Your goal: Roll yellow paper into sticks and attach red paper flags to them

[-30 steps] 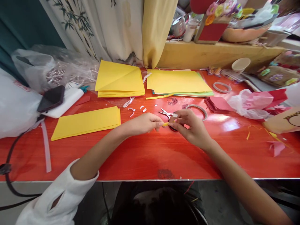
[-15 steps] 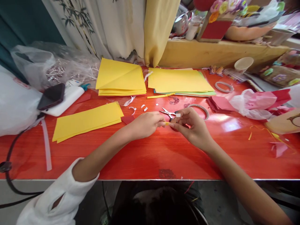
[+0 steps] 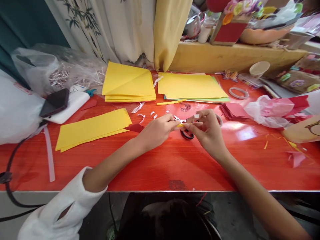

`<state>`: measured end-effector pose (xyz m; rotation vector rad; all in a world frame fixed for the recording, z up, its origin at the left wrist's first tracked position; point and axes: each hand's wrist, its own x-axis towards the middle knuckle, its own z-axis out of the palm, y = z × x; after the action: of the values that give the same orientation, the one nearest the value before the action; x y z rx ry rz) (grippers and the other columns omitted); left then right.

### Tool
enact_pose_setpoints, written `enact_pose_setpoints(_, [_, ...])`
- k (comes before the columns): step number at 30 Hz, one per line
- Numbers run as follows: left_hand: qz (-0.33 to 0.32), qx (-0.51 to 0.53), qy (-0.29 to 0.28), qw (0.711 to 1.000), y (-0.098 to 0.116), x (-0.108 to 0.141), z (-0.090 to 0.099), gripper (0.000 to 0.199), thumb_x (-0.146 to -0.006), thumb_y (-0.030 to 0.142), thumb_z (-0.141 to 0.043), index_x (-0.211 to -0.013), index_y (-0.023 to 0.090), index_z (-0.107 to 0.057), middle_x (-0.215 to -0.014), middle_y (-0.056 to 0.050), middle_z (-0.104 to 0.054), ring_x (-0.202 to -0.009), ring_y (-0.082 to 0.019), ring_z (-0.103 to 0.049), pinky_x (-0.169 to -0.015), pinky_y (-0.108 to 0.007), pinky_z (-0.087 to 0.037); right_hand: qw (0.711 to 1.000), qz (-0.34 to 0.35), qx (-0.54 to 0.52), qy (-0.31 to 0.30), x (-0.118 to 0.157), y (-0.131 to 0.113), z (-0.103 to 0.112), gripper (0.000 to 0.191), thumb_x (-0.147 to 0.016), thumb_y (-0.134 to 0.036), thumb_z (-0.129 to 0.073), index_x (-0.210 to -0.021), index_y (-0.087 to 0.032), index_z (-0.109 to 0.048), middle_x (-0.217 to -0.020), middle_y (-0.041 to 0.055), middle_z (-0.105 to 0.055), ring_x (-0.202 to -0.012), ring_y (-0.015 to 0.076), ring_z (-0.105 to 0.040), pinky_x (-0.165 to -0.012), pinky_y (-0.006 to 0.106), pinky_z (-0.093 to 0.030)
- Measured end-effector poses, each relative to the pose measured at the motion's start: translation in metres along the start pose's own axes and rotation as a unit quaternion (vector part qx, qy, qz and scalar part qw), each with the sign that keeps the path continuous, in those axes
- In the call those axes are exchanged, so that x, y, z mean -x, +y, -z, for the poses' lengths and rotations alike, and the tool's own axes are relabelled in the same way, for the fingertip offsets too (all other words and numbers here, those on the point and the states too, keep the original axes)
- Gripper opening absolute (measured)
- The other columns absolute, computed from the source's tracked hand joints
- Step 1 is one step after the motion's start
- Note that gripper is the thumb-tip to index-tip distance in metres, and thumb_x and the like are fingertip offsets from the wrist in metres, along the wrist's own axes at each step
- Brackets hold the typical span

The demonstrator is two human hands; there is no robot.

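Between my two hands a small piece of yellow paper point(image 3: 180, 125) is pinched at both ends, most of it hidden by fingers. My left hand point(image 3: 158, 131) has its thumb and fingers closed on the left end. The thumb and a finger of my right hand point(image 3: 208, 130) close on the right end, while a small white bit of tape point(image 3: 196, 116) sticks to another fingertip. Partly hidden behind the hands, scissors point(image 3: 187, 134) with black handles lie on the red table point(image 3: 150, 170). A roll of tape point(image 3: 220, 120) shows behind my right hand.
Yellow paper strips point(image 3: 93, 128) lie at left, beside a phone point(image 3: 55, 102) on a white box. Two stacks of yellow sheets point(image 3: 128, 81) sit at the back. Red paper squares point(image 3: 233, 111), another tape roll point(image 3: 238, 93) and a paper cup point(image 3: 259, 69) are at right.
Both hands have shifted slightly, the right one up and to the right, still pinching the yellow paper. More of the scissors' black handles now shows below the fingers.
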<state>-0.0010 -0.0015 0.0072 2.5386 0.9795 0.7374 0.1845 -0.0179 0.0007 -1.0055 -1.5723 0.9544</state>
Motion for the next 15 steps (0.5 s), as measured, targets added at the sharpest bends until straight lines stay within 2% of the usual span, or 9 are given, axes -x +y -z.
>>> enact_pose_setpoints(6, [-0.02, -0.018, 0.05, 0.998, 0.001, 0.0, -0.003, 0.028, -0.094, 0.023, -0.036, -0.105, 0.014, -0.06, -0.085, -0.005, -0.051, -0.075, -0.011, -0.049, -0.07, -0.023, -0.042, 0.999, 0.024, -0.018, 0.019, 0.0, -0.002, -0.002, 0.025, -0.079, -0.021, -0.062, -0.086, -0.027, -0.039, -0.08, -0.0034, -0.056, -0.064, 0.0102, -0.055, -0.058, 0.028, -0.045])
enact_pose_setpoints(11, [-0.032, -0.024, 0.059, 0.997, 0.008, 0.002, -0.007, 0.03, -0.095, 0.023, -0.035, -0.107, 0.014, -0.06, -0.086, -0.005, -0.052, -0.077, -0.011, -0.049, -0.072, -0.022, -0.043, 0.996, 0.047, -0.025, 0.072, 0.001, -0.004, -0.005, 0.026, -0.079, -0.018, -0.063, -0.083, -0.026, -0.038, -0.078, -0.0038, -0.057, -0.057, 0.0082, -0.047, -0.048, 0.025, -0.036])
enact_pose_setpoints(15, [-0.015, -0.041, 0.084, 0.996, 0.009, 0.003, -0.016, 0.028, -0.094, 0.024, -0.038, -0.106, 0.015, -0.062, -0.085, -0.004, -0.053, -0.075, -0.01, -0.049, -0.068, -0.021, -0.043, 0.998, 0.023, -0.013, 0.056, -0.002, 0.002, -0.003, 0.025, -0.079, -0.023, -0.063, -0.085, -0.026, -0.038, -0.078, -0.0043, -0.056, -0.052, 0.0067, -0.045, -0.043, 0.023, -0.034])
